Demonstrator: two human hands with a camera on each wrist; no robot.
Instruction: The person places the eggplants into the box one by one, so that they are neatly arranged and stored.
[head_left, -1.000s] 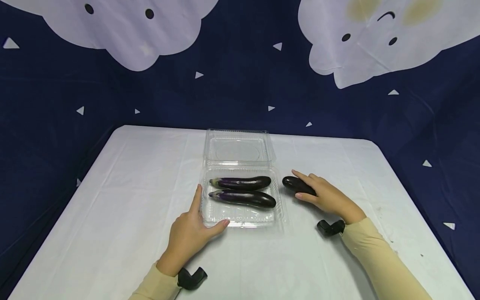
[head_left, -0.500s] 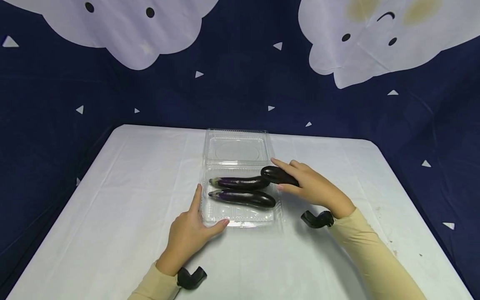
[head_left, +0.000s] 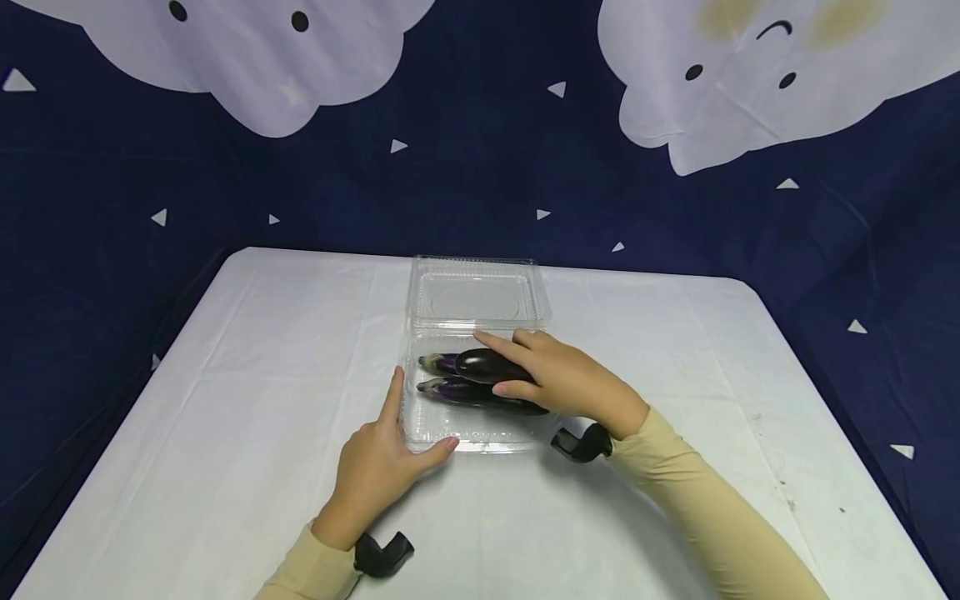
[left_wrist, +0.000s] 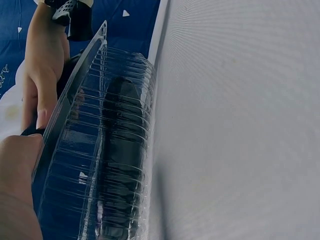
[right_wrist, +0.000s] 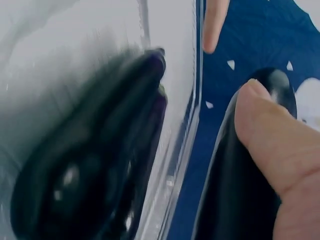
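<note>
My right hand grips a dark purple eggplant above the clear plastic clamshell box. In the right wrist view the thumb lies along this held eggplant. Two more eggplants rest side by side in the box: the far one is mostly covered by the held one, the near one partly by the hand. My left hand spreads thumb and index finger at the box's near left corner. Through the box wall in the left wrist view shows an eggplant.
The box's lid lies folded back toward the rear of the table. A white cloth covers the table. Behind it hangs a dark blue curtain with cloud shapes.
My right hand has lifted the third eggplant from the table right of the box and carried it left, over the two inside. The left hand stays at the corner.
</note>
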